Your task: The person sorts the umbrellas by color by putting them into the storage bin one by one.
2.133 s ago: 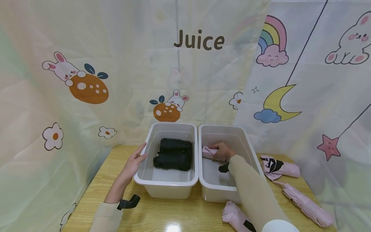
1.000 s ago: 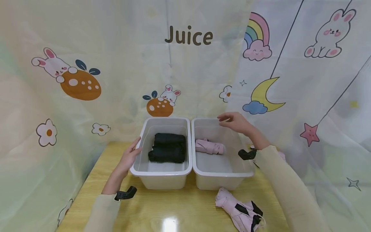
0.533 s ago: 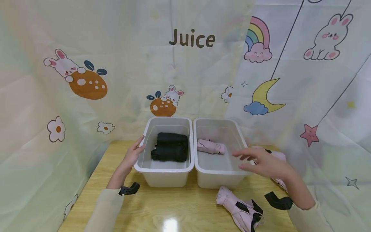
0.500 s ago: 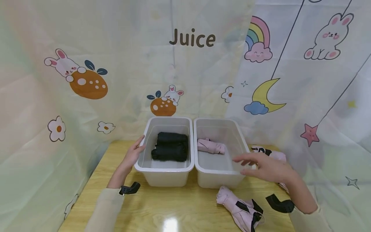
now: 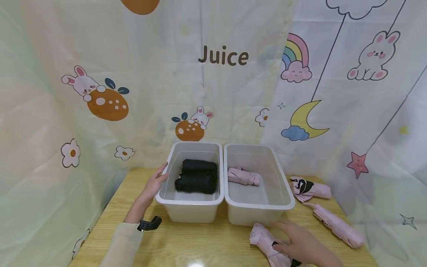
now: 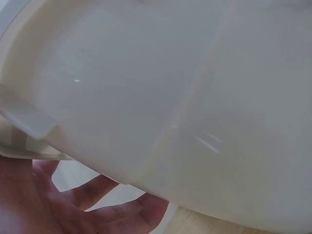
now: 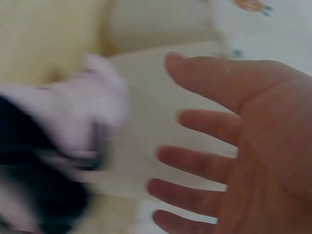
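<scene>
My left hand [image 5: 151, 188] touches the outer left side of the left white tub [image 5: 190, 213], its fingers extended at the rim. In the left wrist view that tub's smooth wall [image 6: 146, 87] fills most of the picture. Two rolled black bundles, like folded umbrellas [image 5: 197, 181], lie side by side inside. My right hand [image 5: 300, 243] is over a pink folded umbrella [image 5: 261, 237] with black parts, in front of the right tub [image 5: 253, 216]. The right wrist view shows the fingers spread and apart from the blurred pink umbrella [image 7: 92, 102].
Another pink folded umbrella [image 5: 243, 177] lies in the right tub, near its left wall. Two more pink umbrellas rest right of the tubs, one with black patches [image 5: 315, 190] and a longer one [image 5: 338, 225]. A printed curtain [image 5: 230, 92] hangs behind the wooden table [image 5: 200, 244].
My right hand let go of the pink umbrella in the right tub, rose out, then swung right and down to the front pink umbrella. The left hand has stayed at its tub.
</scene>
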A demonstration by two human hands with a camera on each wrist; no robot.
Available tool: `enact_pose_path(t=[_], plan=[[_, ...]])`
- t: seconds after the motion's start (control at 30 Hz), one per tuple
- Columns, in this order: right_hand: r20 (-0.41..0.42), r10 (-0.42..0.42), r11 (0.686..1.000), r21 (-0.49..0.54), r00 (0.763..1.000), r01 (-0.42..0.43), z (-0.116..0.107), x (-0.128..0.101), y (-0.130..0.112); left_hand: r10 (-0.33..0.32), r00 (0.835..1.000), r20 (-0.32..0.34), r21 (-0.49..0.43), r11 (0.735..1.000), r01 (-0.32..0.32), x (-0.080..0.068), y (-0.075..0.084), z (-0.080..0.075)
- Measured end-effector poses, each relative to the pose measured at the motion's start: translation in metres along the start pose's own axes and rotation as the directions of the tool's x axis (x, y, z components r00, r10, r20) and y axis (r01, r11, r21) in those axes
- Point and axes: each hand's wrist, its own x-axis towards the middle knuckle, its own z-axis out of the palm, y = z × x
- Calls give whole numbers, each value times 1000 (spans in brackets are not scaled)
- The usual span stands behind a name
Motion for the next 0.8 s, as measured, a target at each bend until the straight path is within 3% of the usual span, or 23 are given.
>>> enact_pose_path(t=[0.07, 0.27, 0.37, 0.53, 0.67, 0.8], plan=[[13, 34, 999, -31, 999, -33, 17, 1, 8, -1, 1000, -5, 3, 1000, 1, 0, 0, 1], [-17, -26, 995, -92, 1000, 25, 60, 8, 29, 6, 1000, 3, -11, 1000, -6, 1, 1, 0], [-53, -12, 995, -104, 999, 6, 75, 9, 33, -12, 1000, 23, -32, 999, 13, -2, 5, 0], [-125, 85, 984, -148, 989, -103, 85, 7, 30, -27, 999, 46, -52, 998, 29, -13, 23, 2], [-134, 207, 967, -119, 969, -223, 83, 7, 24, -31, 998, 47, -39, 999, 33, -20, 34, 4], [-132, 283, 942, -151, 950, -301, 80, 9, 19, -35, 999, 40, -42, 998, 37, -15, 27, 3]])
